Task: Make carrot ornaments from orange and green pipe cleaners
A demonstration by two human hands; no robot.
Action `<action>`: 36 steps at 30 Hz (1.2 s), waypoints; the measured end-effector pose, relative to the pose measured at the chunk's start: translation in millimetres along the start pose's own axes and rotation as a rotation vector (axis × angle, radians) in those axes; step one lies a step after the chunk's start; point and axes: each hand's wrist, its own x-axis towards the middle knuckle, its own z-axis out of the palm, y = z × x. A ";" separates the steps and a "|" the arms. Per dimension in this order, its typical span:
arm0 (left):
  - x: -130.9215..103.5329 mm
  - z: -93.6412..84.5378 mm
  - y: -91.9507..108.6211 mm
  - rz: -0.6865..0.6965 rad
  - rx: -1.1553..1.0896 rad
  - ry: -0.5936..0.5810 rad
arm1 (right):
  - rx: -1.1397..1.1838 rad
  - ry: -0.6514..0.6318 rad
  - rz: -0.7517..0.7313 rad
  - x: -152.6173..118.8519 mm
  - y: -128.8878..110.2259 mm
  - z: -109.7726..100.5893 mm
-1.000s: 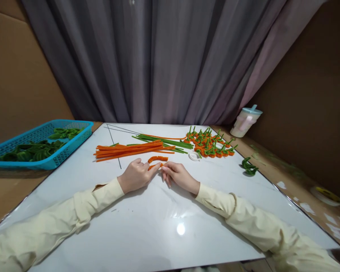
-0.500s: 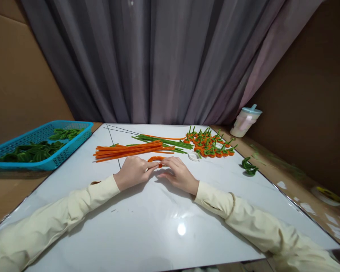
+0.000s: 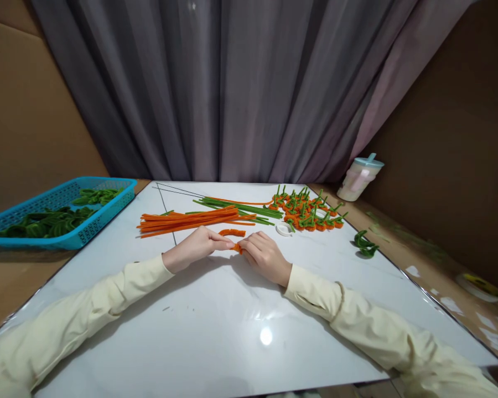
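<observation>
Between my hands is a coiled orange pipe cleaner [image 3: 234,232], bent into a curve, with its far stretch showing beyond my fingertips. My left hand [image 3: 203,244] pinches its near part with straight fingers. On the other side, my right hand [image 3: 266,257] has its fingers curled and closed on the same piece; the grip partly hides it. Just beyond lies a bundle of straight orange pipe cleaners [image 3: 182,221], with green pipe cleaners [image 3: 257,209] behind it. A white roll of tape [image 3: 284,229] rests to the right of my right hand.
Several orange shapes with green stems [image 3: 311,213] stand at the back right. A blue basket [image 3: 77,240] of green pieces is at the left. Dark green curls [image 3: 366,244] lie near the table's right edge, and a lidded cup [image 3: 359,178] stands behind.
My left hand has turned flatter, its fingers straighter. My right fingers have curled in closer round the coiled orange piece, whose far stretch now shows more fully.
</observation>
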 end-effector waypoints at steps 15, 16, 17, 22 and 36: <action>1.7 3.6 -8.8 -0.042 0.138 0.011 | 0.368 0.036 0.272 -4.8 -3.2 5.2; 1.4 2.9 -7.0 -0.053 0.125 0.008 | 0.392 0.026 0.303 -4.6 -3.7 4.7; 1.2 2.2 -5.2 -0.061 0.112 0.005 | 0.410 0.015 0.327 -4.3 -4.3 4.3; -0.3 1.3 0.3 -0.087 0.062 -0.002 | 0.378 -0.017 0.337 -2.8 -6.6 5.0; -1.0 3.6 -8.6 0.013 0.083 -0.049 | 0.416 -0.027 0.378 0.2 -12.8 3.6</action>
